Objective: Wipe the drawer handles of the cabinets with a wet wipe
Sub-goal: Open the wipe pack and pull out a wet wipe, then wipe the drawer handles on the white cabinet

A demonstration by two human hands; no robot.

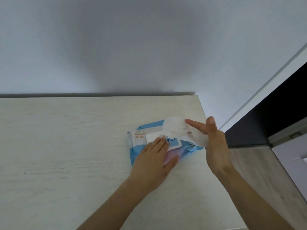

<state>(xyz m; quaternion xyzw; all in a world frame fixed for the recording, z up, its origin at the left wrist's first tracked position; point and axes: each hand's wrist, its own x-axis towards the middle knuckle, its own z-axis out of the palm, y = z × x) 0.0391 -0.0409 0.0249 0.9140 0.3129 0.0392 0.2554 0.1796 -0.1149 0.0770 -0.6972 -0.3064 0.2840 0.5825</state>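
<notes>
A blue and white pack of wet wipes (137,140) lies on the pale wooden cabinet top (66,146), near its right edge. My left hand (156,156) presses flat on the pack and its white lid (172,143), fingers straight. My right hand (214,143) holds a white wet wipe (176,127) just above the pack's right end, the sheet caught between its fingers and thumb. The wipe is crumpled and hangs partly over the pack. No drawer handles are in view.
A plain white wall (132,47) rises behind the cabinet. At the right a white door frame (274,80) borders a dark opening (282,117). The cabinet's right side panel (259,180) drops away below my right forearm.
</notes>
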